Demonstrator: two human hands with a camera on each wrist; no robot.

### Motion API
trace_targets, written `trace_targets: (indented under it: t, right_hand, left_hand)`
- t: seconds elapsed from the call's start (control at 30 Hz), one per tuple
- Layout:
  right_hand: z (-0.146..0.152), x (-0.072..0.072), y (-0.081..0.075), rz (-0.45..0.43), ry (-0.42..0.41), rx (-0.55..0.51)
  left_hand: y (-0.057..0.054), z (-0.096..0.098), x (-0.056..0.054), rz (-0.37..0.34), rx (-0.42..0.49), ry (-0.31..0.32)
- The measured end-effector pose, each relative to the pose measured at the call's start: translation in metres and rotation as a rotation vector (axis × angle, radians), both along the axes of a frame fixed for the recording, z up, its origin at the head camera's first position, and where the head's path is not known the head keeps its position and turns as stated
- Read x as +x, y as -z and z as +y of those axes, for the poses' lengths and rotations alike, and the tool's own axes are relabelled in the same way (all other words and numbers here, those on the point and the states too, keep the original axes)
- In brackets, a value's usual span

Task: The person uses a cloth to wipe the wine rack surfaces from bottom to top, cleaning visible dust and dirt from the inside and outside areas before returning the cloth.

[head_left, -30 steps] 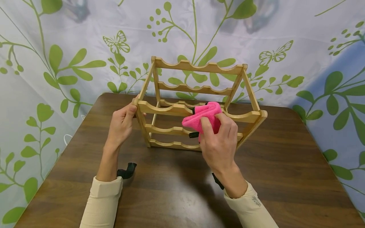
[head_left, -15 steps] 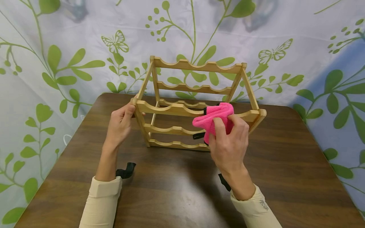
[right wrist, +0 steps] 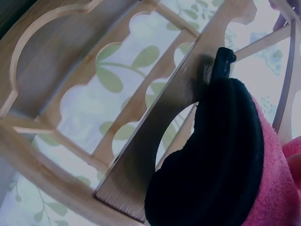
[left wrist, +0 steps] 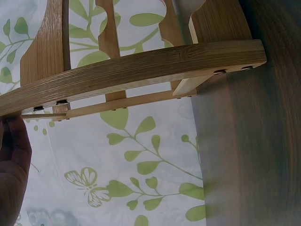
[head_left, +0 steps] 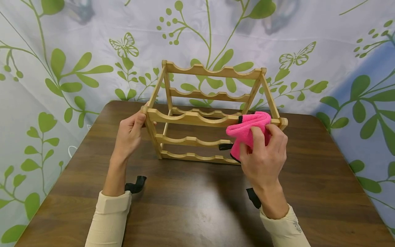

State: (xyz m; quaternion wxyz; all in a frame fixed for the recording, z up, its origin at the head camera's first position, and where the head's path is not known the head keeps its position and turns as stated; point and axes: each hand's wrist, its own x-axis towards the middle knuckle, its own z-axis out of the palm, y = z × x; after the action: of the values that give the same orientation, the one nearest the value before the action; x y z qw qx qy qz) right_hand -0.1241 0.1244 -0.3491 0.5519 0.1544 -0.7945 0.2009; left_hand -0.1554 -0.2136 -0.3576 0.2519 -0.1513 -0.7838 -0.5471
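Observation:
A light wooden wine rack [head_left: 192, 118] with scalloped rails stands upright on the dark wood table [head_left: 185, 206]. My left hand [head_left: 131, 130] grips its upper front left corner, and the left wrist view has the fingers [left wrist: 16, 155] beside the end bar [left wrist: 141, 70]. A bright pink cleaning cloth [head_left: 247, 132] with black edging and a black loop is bunched in my right hand [head_left: 265, 154]. It lies over the right part of the top front rail. Up close, the right wrist view has the cloth's dark side [right wrist: 221, 155] against the scalloped rail [right wrist: 136, 169].
Black straps [head_left: 135, 185] hang by both wrists. Behind the table is a white curtain [head_left: 132, 75] printed with green leaves and butterflies. A thin white cord [head_left: 71, 150] loops at the table's left edge.
My right hand has slid the pink cloth rightward along the top front rail, from near its middle to near the right corner. The left hand and the rack stay nearly where they were.

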Motion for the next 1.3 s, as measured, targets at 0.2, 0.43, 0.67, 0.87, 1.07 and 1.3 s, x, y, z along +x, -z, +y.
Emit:
trace_targets:
  t: [0.2,0.43,0.67,0.87,1.07,1.3]
  right_hand:
    - [0.005,0.000,-0.001,0.005,0.012,-0.021]
    - [0.010,0.003,-0.002,0.047,0.010,-0.112]
    - [0.020,0.005,-0.019,0.191,-0.015,-0.475]
    - [0.038,0.007,-0.020,-0.001,-0.075,-0.602]
    - [0.045,0.006,0.001,-0.199,-0.104,-0.519]
    - [0.049,0.009,0.013,-0.323,-0.036,-0.444]
  left_hand:
    - [0.000,0.001,0.000,0.008,-0.009,-0.005]
    - [0.000,0.002,0.000,0.018,-0.012,0.014]
    - [-0.001,0.002,-0.001,0.005,-0.005,0.006]
    - [-0.001,0.001,-0.002,-0.006,0.029,0.024]
    - [-0.002,0.002,-0.004,-0.007,0.057,0.036]
    - [-0.001,0.001,-0.003,0.013,0.053,0.043]
